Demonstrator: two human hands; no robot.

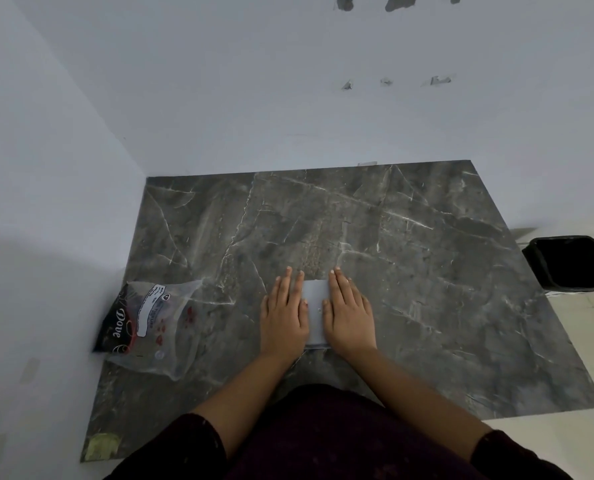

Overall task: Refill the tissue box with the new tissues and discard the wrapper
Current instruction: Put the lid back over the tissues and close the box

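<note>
Hands (318, 315) flat on tissues (317, 310), wrapper (153, 323) beside

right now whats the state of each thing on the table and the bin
tissue stack: flat on the table, pressed under both hands
left hand: palm down, fingers straight
right hand: palm down, fingers straight
wrapper: empty, lying at the table's left edge
bin: open, black liner

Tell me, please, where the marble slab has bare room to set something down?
Free: the far half beyond both hands, up to the wall, and the right side toward the black bin. Crowded: the left edge under the wrapper, and the centre, where the left hand and right hand cover the tissues.
</note>
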